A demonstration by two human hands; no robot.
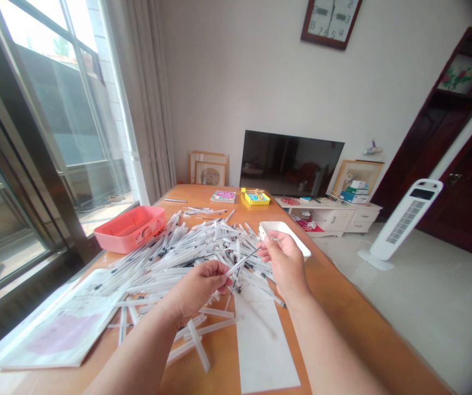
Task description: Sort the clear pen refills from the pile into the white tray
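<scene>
Orange-brown wood forms the worktop (335,307), which runs from the near edge toward the far wall. Nearest lie a white paper strip (267,351) and, to its left, a printed booklet (63,329). Just beyond, the left hand (198,288) pinches the lower end of a clear pen barrel (242,261), which slants up toward the right hand (285,260). That hand is closed at the fingertips on a thin piece (275,240), too small to identify, close to the barrel's upper end. Both hands hover over a wide heap of clear pens (186,247). A white tray (277,224) sits just behind the right hand, and a pink tray (131,227) rests at the heap's left edge. Farther back are a yellow box (256,197), a dark television (289,162) and a wall clock (330,19).
</scene>
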